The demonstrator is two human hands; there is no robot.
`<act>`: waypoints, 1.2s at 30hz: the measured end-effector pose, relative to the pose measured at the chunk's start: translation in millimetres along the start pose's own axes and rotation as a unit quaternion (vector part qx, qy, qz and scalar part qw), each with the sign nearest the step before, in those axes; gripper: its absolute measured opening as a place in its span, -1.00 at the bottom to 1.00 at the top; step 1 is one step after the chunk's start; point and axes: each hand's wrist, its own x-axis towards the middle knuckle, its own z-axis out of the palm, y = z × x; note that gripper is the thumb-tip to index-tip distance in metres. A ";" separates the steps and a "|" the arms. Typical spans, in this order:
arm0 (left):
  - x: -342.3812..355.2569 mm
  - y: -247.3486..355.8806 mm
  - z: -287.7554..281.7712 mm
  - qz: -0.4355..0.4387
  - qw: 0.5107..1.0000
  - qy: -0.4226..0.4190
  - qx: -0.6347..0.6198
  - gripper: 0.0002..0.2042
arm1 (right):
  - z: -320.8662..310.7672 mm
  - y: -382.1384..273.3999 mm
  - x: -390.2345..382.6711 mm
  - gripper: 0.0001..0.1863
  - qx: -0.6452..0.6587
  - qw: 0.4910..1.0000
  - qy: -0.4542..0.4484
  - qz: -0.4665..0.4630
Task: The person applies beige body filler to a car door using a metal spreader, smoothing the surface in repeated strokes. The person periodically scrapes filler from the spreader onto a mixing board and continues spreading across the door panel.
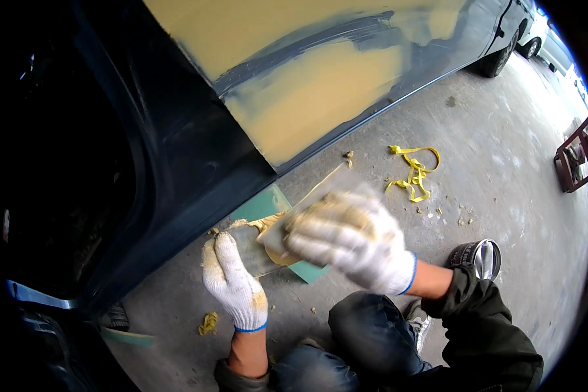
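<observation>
My left hand [235, 284], in a white knit glove stained with tan putty, has its thumb and fingers closed on the edge of a greyish, see-through putty spreader [253, 253]. My right hand [353, 238], gloved alike and smeared by motion, grips a wider translucent putty spreader [336, 185] with putty along one edge. Tan putty [266, 225] lies between the two spreaders. Below them a green flat board [308, 271] shows at two corners; its middle is hidden. Just beyond stands a dark car door panel [307, 111] coated with broad patches of tan filler.
Crumpled yellow tape [415, 173] lies on the concrete floor among putty crumbs. An open metal can [480, 258] stands by my right forearm. A dark red frame [576, 157] is at the far right. An open, dark car doorway [65, 163] is on the left.
</observation>
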 end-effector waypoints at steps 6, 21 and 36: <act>2.5 -15.7 1.7 0.007 0.988 0.088 -0.126 -0.65 | 16.6 -8.6 -18.2 -0.50 0.067 0.996 -0.052 -0.022; 3.9 -16.6 -6.6 0.006 0.989 0.083 -0.126 -0.60 | -15.3 129.7 67.1 -0.50 -0.209 0.954 0.198 -0.083; 8.0 -22.0 -7.6 -0.017 0.993 0.083 -0.085 -0.57 | -8.7 133.2 48.2 -0.49 -0.177 0.969 0.144 -0.094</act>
